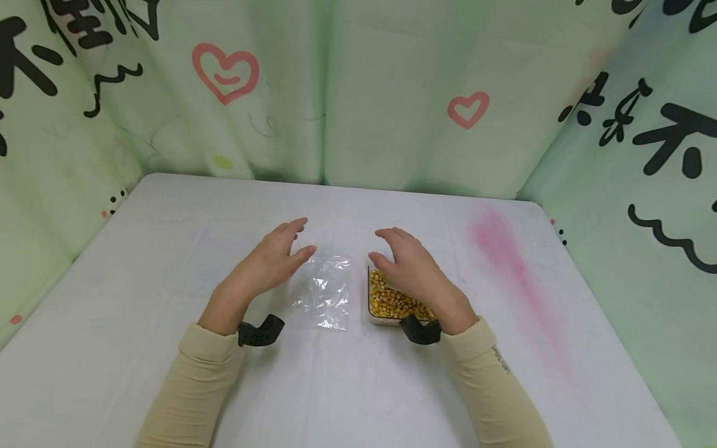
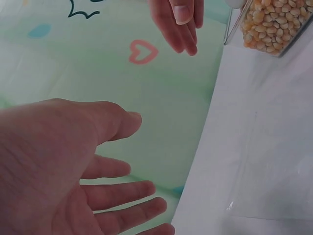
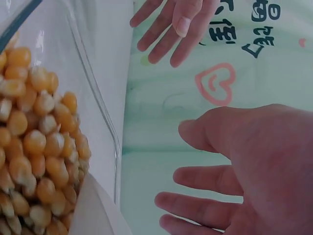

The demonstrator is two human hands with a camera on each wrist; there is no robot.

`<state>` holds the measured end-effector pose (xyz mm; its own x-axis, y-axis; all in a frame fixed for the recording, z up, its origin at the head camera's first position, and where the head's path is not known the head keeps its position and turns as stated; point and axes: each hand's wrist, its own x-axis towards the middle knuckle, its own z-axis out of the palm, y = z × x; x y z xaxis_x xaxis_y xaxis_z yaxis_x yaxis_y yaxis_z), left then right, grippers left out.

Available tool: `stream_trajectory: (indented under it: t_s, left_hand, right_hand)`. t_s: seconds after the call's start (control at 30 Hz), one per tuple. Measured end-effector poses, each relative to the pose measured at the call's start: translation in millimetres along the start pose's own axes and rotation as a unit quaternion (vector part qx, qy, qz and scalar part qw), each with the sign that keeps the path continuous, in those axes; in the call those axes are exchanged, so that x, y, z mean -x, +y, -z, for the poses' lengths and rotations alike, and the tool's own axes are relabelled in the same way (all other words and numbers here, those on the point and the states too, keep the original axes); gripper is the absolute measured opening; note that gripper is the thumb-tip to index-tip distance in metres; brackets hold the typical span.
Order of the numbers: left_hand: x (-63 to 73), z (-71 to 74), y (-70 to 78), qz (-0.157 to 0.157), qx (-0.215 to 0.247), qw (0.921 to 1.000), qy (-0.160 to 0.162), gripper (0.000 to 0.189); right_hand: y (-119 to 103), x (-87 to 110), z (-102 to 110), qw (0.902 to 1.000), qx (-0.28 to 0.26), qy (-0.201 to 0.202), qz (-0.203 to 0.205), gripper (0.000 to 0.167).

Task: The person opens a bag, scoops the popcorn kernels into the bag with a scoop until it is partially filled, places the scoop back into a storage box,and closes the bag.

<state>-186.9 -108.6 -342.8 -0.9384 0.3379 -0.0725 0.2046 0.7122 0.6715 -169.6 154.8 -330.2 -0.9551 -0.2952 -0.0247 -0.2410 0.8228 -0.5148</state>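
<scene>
- The left hand (image 1: 267,264) and right hand (image 1: 413,267) have their fingers spread apart.
- A clear plastic bag (image 1: 330,295) lies flat on the bench (image 1: 313,398), beside the left fingers; its right edge runs near to far.
- The clear box (image 1: 385,322) of yellow corn kernels (image 1: 392,303) sits under the right hand, which hides its long way.

Clear, crinkled plastic bag (image 1: 327,295) lay flat | clear rectangular container (image 1: 384,322) stood upright just right of it | yellow corn kernels (image 1: 392,302) lay inside
</scene>
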Motion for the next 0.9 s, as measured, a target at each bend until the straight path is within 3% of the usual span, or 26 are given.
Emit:
stream_trajectory:
  t_s: [0.63, 0.9]
  left_hand:
    - [-5.6, 1.0, -7.6, 0.053, 0.042, 0.9976, -0.013, 0.06]
    - [-11.0, -0.6, -12.3, 0.073, 0.018, 0.9967, -0.028, 0.059]
  right_hand:
    - [-15.1, -25.6, -14.9, 0.9992, -0.034, -0.023, -0.002, 0.044]
    - [-15.1, -39.5, -18.8, 0.9967, -0.05, -0.048, -0.042, 0.044]
